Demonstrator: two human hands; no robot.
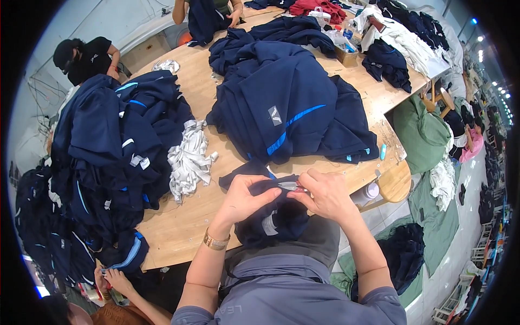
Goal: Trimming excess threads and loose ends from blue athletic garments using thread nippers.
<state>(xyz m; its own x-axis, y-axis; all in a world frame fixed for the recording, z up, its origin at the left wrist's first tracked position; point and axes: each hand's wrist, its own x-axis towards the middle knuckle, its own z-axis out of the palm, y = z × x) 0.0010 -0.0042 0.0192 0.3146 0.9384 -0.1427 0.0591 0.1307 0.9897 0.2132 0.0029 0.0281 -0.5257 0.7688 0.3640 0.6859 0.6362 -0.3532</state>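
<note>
A navy garment [290, 223] hangs over the near table edge onto my lap, with a white label [269, 223] on its lower part. My left hand [248, 199] pinches the garment's upper edge between thumb and fingers. Close beside it, my right hand [326, 194] is closed on the same edge, thumb and fingertips pressed together. A pale grey strip shows between the two hands. Something small and reddish peeks out by the right fingertips, too small to name. Just beyond my hands lies a large heap of navy garments [303, 92] with bright blue stripes.
Another navy garment pile [119, 146] covers the table's left, beside a heap of white fabric strips [189, 157]. A light blue stick-shaped item [383, 151] lies near the right edge, above a wooden stool [395, 181]. Co-workers handle cloth at far left, top and lower left.
</note>
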